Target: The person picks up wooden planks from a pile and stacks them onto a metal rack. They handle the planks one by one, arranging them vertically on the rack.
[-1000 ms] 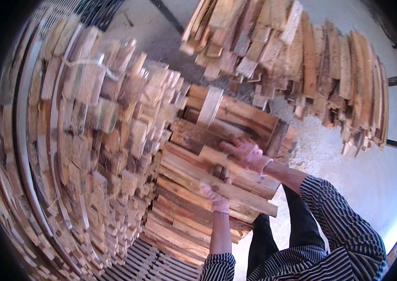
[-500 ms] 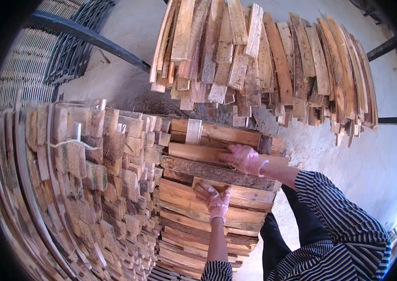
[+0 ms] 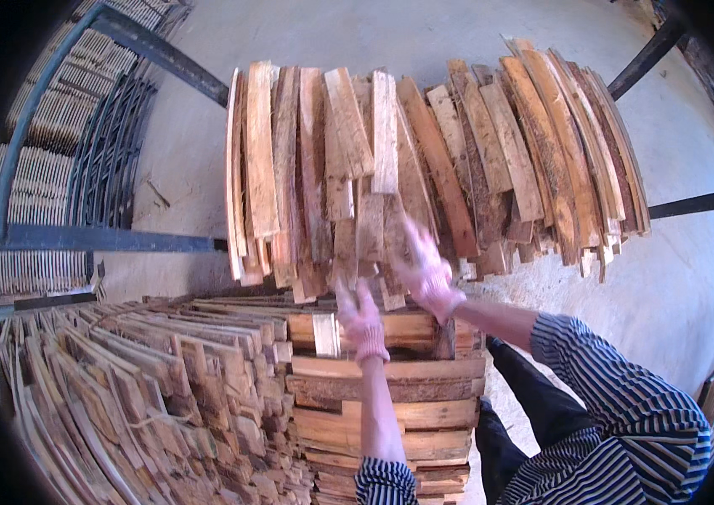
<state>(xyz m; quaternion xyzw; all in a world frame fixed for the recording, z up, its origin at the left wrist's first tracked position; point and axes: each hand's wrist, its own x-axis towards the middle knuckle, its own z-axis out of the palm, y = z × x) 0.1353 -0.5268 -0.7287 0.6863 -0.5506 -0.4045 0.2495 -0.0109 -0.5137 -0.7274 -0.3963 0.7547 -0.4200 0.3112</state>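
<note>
Both gloved hands are at the near ends of the planks [image 3: 441,168] piled ahead of the person. The right hand [image 3: 428,278] overlaps the pile's near edge, its fingers extended and apart; the left hand [image 3: 361,320] is beside it, lower and farther left, its fingers spread toward the plank ends. Neither seems to grip anything, though blur hides the fingertips, so I cannot tell whether they touch wood. The planks point toward the person, side by side and overlapping, with dark bars [image 3: 163,59] reaching out past both sides.

Nearer the person, below the hands, is a stack [image 3: 386,391] of boards laid crosswise, with a pale strip [image 3: 326,335] near its far end. The left forearm passes over it. At left is a bigger heap [image 3: 155,404] of wood.
</note>
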